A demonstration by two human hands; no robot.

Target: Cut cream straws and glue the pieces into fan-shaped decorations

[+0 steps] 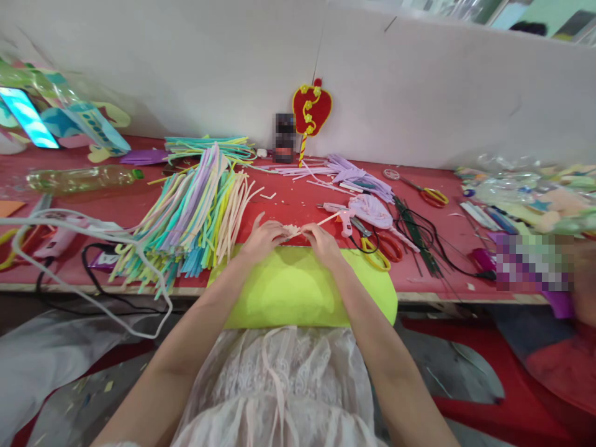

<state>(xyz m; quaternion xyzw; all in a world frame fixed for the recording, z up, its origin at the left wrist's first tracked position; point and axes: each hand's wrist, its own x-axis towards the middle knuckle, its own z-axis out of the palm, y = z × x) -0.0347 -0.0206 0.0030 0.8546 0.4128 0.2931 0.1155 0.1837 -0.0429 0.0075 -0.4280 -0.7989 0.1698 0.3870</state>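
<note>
Fuzzy cream piece, a single one, sits at the clock's centre, pinched between the fingertips of the left hand and the right hand, above the near part of the desk. One pink glue gun and one pair of scissors lie at 3 o'clock, a second pair at 2. Colourful stems, too many to count, crowd 9 to 10. Bare red surface opens at 12; one lime-green sheet at 6 overhangs the front edge.
</note>
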